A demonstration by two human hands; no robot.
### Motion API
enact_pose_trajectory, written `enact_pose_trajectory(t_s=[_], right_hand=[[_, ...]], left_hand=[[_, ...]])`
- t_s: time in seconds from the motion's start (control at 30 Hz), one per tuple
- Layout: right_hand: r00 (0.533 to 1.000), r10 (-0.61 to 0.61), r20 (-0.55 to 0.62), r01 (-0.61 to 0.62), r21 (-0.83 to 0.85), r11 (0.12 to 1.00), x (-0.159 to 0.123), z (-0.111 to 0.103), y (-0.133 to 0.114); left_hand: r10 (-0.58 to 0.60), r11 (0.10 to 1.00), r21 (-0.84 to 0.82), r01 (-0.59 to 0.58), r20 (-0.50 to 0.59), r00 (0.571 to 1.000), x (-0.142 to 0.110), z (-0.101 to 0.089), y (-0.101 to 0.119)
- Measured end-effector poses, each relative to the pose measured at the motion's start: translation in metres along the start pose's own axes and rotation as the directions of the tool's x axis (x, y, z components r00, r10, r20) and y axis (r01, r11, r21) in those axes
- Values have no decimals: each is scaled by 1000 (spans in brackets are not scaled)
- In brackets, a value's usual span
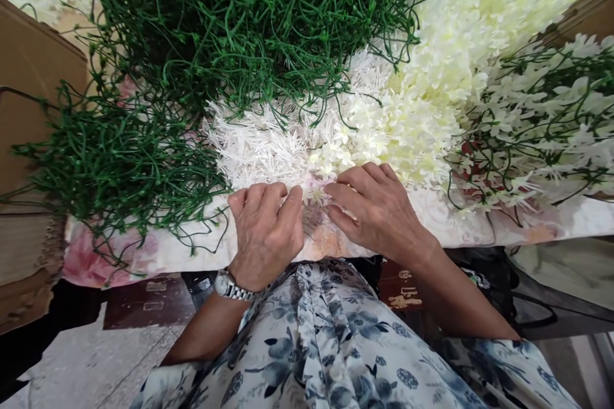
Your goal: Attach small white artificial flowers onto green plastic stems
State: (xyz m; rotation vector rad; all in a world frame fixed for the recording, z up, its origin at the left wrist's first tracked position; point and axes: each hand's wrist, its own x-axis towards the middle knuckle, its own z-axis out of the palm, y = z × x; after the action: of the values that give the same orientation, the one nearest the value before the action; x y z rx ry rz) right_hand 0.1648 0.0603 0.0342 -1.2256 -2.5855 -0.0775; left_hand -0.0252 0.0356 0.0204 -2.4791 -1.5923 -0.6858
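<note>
We see the 2 bare hands working close together at the lower centre of the frame, over a flowered cloth [453, 208]. Between their fingertips lies a small pale flower [314, 194], the piece that both are nearest to. The left hand [268, 220] is bent palm down with its fingers curled; its fingertips are hidden, so we cannot tell what it grips. The right hand [377, 208] shows its thumb and forefinger slightly apart beside the flower; whether anything thin lies pinched there, we cannot tell. Just above the hands we note a heap of white spiky pieces [259, 147], with cream blossoms [417, 134] to its right and green stems [240, 19] piled at the upper centre. In our judgement, so small a piece is best steadied by 1 hand at its base while the other works with the fingertips only, since a hard squeeze could crease the petals. We would also keep the loose stems [125, 160] at the left of the frame away from the fingers, as their curling ends could snag.
</note>
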Motion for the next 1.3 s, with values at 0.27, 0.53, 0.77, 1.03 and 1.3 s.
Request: enact_pose_trajectory(t_s=[0.27,0.53,0.77,1.03,1.3], right_hand=[[999,27,-24,-29,-56,998,2,11,-8],[996,76,-49,-81,-97,992,1,20,-14],[983,124,-139,-140,-114,984,1,23,-16],[976,125,-177,-152,-149,977,0,24,-14],[969,132,-207,-143,-41,989,-8,15,-7]], left_hand=[[-22,999,36,18,106,994,0,3,2],[5,996,88,-11,70,998,2,9,1],[-5,999,54,4,14,1000,8,9,5],[-37,997,70,35,28,999,11,14,8],[-10,1000,8,10,-58,998,5,15,6]])
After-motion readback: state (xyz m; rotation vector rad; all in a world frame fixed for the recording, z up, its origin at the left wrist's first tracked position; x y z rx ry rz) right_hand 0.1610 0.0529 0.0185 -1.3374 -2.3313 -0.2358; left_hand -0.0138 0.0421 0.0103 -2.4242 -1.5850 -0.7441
